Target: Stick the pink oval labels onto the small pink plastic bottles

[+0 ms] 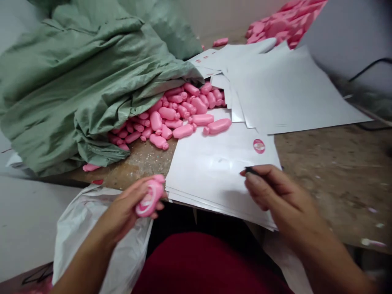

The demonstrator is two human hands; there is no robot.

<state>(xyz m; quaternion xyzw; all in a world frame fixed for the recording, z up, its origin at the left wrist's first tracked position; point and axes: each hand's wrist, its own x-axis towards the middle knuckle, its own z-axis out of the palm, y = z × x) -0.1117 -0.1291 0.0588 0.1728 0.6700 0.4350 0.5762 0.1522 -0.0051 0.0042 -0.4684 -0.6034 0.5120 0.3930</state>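
My left hand (121, 210) is wrapped around a small pink bottle (156, 190) with an oval pink-and-white label on its side, at the table's front edge above a white plastic bag. Over the white sheets (211, 175), my right hand (275, 190) pinches a small flat dark piece (249, 169) between thumb and forefinger; its exact kind is unclear. One oval red-and-white sticker (259, 146) shows on the top sheet, just beyond the right hand. Two loose pink bottles (217, 126) lie across the sheets' far edge.
A green woven sack (92, 77) spills a heap of pink bottles (167, 114) at the left. Larger white sheets (294, 90) cover the back right, with more pink pieces (275, 26) behind. The white plastic bag (128, 245) hangs below the wooden table's (333, 175) front edge.
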